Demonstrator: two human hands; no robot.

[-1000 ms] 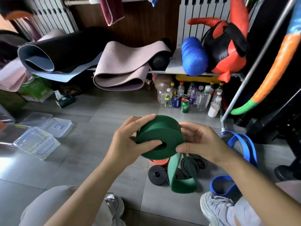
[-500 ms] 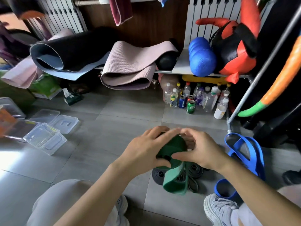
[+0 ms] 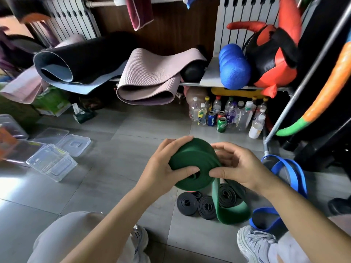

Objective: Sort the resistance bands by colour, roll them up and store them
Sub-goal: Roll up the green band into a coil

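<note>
Centre of frame: a green resistance band [image 3: 191,160], mostly wound into a thick roll, is held up above the grey tile floor [image 3: 114,177]. On its left side the left hand [image 3: 161,168] grasps the roll, fingers curled over the top and thumb pressed on the near face by the centre hole. On its right side the right hand [image 3: 241,168] grasps it too, thumb tip on the near face close to the other thumb, fingers curled behind. The unwound green tail [image 3: 232,212] drops from the roll to the floor, lower centre-right, curving beside a black roll. Three rolled black bands [image 3: 206,206] lie on the floor just below the hands. A loose blue band [image 3: 290,173] lies unrolled, right of frame. There are clear plastic containers [image 3: 51,163] with lids at left. Bottles and cans [image 3: 220,114] stand under the shelf, upper centre-right.
</note>
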